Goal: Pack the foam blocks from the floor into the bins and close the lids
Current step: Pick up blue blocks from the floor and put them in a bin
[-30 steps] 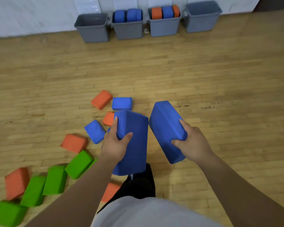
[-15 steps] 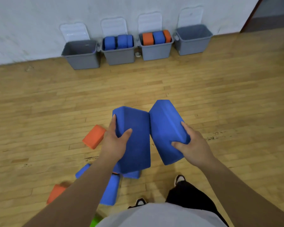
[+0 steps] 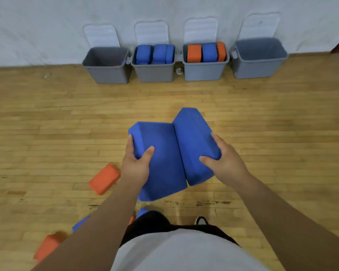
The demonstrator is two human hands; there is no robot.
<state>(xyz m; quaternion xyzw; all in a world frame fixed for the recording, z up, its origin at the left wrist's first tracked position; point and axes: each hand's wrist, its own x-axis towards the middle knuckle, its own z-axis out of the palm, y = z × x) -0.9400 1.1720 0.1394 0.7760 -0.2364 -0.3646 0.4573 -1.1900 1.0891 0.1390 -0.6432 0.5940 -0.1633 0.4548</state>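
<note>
Above the wooden floor (image 3: 272, 124), in the head view, the left hand (image 3: 135, 167) grasps a blue foam block (image 3: 162, 159). Its thumb lies on the broad top face and its fingers wrap the left edge. The right hand (image 3: 225, 163) grasps a second blue foam block (image 3: 194, 141) the same way, thumb on top and fingers curled round the right edge. Both blocks are held clear of the floor in front of the person's body. Their long inner edges touch, and the right one is tilted, with its far end reaching nearer the wall.

Against the white wall (image 3: 37, 26) stands a row of four grey bins, each with its pale lid raised and leaning back on the wall. The far-left bin (image 3: 106, 75) and the far-right bin (image 3: 258, 67) show their grey inner walls. The second bin (image 3: 154, 74) holds upright blue blocks (image 3: 155, 53). The third bin (image 3: 204, 73) holds an orange block (image 3: 194, 53), a blue one (image 3: 209, 52) and another orange one (image 3: 221, 51), side by side. A small round object (image 3: 178, 71) sits on the floor between these two bins.

One loose orange block (image 3: 104, 178) lies on the floor just left of the left wrist. Another orange block (image 3: 49, 245), blurred, lies at the lower left. Near it a blue block (image 3: 80, 223) is partly hidden behind the left forearm. A dark shoe (image 3: 201, 221) shows below the held blocks.
</note>
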